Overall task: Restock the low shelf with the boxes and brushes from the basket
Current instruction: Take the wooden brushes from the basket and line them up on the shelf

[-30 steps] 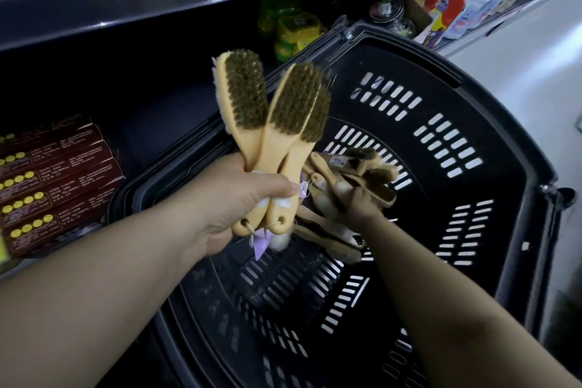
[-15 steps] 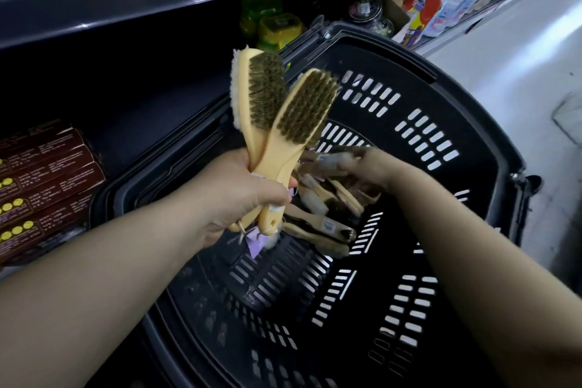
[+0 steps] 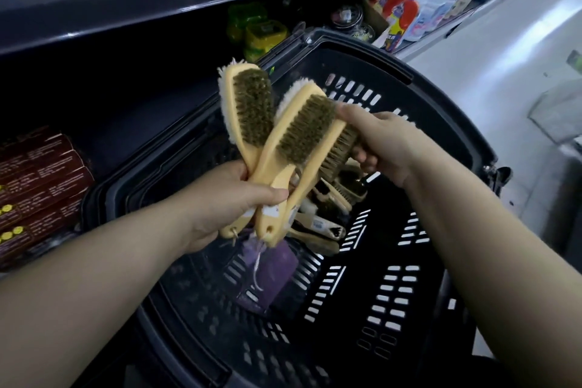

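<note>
The left hand (image 3: pixel 226 201), mid-frame, has its fingers and thumb curled tight round the handles of two brushes (image 3: pixel 302 132), whose bristle heads fan up toward the upper middle. Just right of them, the right hand (image 3: pixel 387 142) holds the head of a third brush (image 3: pixel 341 149) between its thumb and curled fingers, and that brush lies against the pair. Purple tags (image 3: pixel 274 264) dangle on string below the handles. Under both hands is the black basket (image 3: pixel 409 293), with a heap (image 3: pixel 327 214) of further brushes at its middle. At the left edge, dark red boxes (image 3: pixel 41 186) lie stacked on the low shelf (image 3: pixel 141 123).
</note>
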The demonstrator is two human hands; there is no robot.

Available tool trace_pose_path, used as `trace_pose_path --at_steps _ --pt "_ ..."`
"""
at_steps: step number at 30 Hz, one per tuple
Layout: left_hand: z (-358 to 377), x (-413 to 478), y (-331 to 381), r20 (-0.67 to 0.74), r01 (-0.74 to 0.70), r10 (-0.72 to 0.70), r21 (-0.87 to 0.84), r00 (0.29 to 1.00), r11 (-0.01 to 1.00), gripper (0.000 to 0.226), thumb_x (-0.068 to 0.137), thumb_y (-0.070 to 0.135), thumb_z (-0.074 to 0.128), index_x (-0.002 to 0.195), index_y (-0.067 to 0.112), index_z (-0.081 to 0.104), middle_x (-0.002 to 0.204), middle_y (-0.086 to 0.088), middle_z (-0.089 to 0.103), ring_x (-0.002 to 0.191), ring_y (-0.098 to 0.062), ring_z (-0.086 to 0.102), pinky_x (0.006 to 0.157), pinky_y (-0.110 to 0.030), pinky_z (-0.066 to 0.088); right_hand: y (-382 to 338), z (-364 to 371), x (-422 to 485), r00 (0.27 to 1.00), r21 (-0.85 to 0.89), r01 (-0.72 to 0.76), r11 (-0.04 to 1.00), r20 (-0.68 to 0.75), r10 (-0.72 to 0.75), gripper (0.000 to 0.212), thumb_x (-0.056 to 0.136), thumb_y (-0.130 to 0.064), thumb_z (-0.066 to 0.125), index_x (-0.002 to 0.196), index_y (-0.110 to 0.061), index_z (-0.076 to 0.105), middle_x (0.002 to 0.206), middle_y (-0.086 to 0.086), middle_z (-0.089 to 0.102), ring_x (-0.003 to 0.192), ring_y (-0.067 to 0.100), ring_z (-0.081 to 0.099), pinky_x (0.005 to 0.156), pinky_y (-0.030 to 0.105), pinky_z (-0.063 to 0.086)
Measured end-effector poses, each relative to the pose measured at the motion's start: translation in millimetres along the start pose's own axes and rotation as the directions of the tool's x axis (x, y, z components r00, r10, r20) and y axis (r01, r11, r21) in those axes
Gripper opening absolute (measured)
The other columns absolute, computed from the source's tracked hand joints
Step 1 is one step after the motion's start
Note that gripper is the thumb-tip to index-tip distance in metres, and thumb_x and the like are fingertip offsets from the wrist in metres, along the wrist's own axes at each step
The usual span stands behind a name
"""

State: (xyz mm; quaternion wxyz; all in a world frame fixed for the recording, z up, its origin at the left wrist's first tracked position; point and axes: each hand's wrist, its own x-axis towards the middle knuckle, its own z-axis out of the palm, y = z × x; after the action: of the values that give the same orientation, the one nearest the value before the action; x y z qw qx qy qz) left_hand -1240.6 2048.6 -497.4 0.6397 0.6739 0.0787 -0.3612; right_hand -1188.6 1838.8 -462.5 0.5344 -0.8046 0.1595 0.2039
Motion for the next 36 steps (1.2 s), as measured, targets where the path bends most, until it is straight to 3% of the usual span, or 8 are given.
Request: trace_pose_path --at_steps 3,13,19,22,26,29,32,36 --pt "0.8 0.7 -0.2 -0.010 0.005 -0.004 0.014 1.000 1.000 0.032 0.079 0.008 0.069 0.109 0.017 0.064 0.102 -0.002 0.072 0.101 -0.018 0.065 0.098 -0.038 0.045 3.5 7.3 3.4 1.000 -0.030 -0.007 1.000 -0.022 0.007 0.047 0.065 -0.062 0.057 0.050 -0.019 0.069 0.038 -0.005 0.042 0.031 0.010 0.030 0.038 0.017 0.030" --pt "4.4 5.8 -6.7 -0.020 0.029 -0.029 0.029 0.999 0.999 0.034 0.067 -0.002 0.075 0.094 0.017 0.063 0.076 -0.004 0.072 0.061 -0.021 0.071 0.048 -0.031 0.057 3.5 6.0 5.0 0.995 -0.006 -0.097 0.995 0.016 0.097 0.053 0.090 -0.048 0.049 0.050 -0.016 0.065 0.036 -0.004 0.037 0.030 0.010 0.027 0.035 0.014 0.025" --pt "11.2 6.7 -13.4 -0.107 -0.034 0.041 0.071 0.993 0.997 0.030 0.060 0.005 0.085 0.076 0.023 0.066 0.068 0.008 0.072 0.060 -0.001 0.066 0.048 -0.012 0.046 0.3 12.6 6.2 0.996 0.061 -0.084 0.995 0.035 0.082 0.043 0.095 -0.020 0.045 0.055 -0.013 0.057 0.037 -0.004 0.042 0.031 0.007 0.032 0.033 0.015 0.029" --pt "11.5 8.6 -16.2 -0.162 -0.030 0.033 0.025 0.986 0.999 0.029 0.064 0.003 0.080 0.086 0.018 0.066 0.074 0.006 0.071 0.056 0.003 0.063 0.042 -0.009 0.042 2.1 32.9 5.9 0.994 0.023 -0.064 0.998 0.087 0.061 0.044 0.095 -0.011 0.046 0.057 -0.012 0.067 0.042 -0.002 0.048 0.034 0.007 0.040 0.035 0.019 0.036" --pt "3.1 13.2 -16.3 -0.231 -0.050 0.026 -0.099 0.973 0.994 0.032 0.067 -0.002 0.077 0.092 0.014 0.066 0.078 0.002 0.070 0.066 -0.006 0.066 0.047 -0.014 0.044 13.2 60.2 1.4 0.970 0.285 -0.203 0.937 0.193 0.151 0.022 0.097 -0.010 0.043 0.084 -0.004 0.059 0.057 0.005 0.050 0.039 0.007 0.046 0.037 0.016 0.043" --pt "3.6 11.7 -14.9 -0.178 -0.027 -0.012 -0.212 0.984 0.977 0.026 0.070 0.005 0.078 0.091 0.017 0.068 0.079 -0.003 0.074 0.064 -0.011 0.067 0.042 -0.017 0.046 14.5 46.2 -1.5 0.932 0.513 -0.228 0.828 0.361 0.033 0.027 0.087 0.003 0.036 0.091 -0.002 0.062 0.063 0.004 0.062 0.048 0.006 0.056 0.049 0.014 0.051" --pt "5.2 9.8 -9.5 -0.100 -0.016 -0.016 -0.311 0.995 0.950 0.027 0.066 0.013 0.079 0.091 0.015 0.070 0.082 -0.007 0.075 0.065 -0.016 0.069 0.047 -0.023 0.052 13.9 28.0 -12.3 0.853 0.617 -0.151 0.772 0.476 -0.214 0.040 0.068 0.010 0.046 0.102 -0.001 0.064 0.089 0.009 0.068 0.078 0.012 0.064 0.076 0.019 0.054" --pt "7.9 4.3 -2.2 -0.070 -0.039 0.018 -0.314 0.997 0.949 0.049 0.046 0.027 0.080 0.091 0.012 0.071 0.080 -0.008 0.075 0.064 -0.016 0.071 0.049 -0.026 0.054 22.5 35.5 -20.2 0.831 0.390 0.197 0.899 0.420 -0.365 0.040 0.070 0.010 0.063 0.109 0.002 0.060 0.097 0.020 0.064 0.083 0.030 0.059 0.083 0.042 0.049"
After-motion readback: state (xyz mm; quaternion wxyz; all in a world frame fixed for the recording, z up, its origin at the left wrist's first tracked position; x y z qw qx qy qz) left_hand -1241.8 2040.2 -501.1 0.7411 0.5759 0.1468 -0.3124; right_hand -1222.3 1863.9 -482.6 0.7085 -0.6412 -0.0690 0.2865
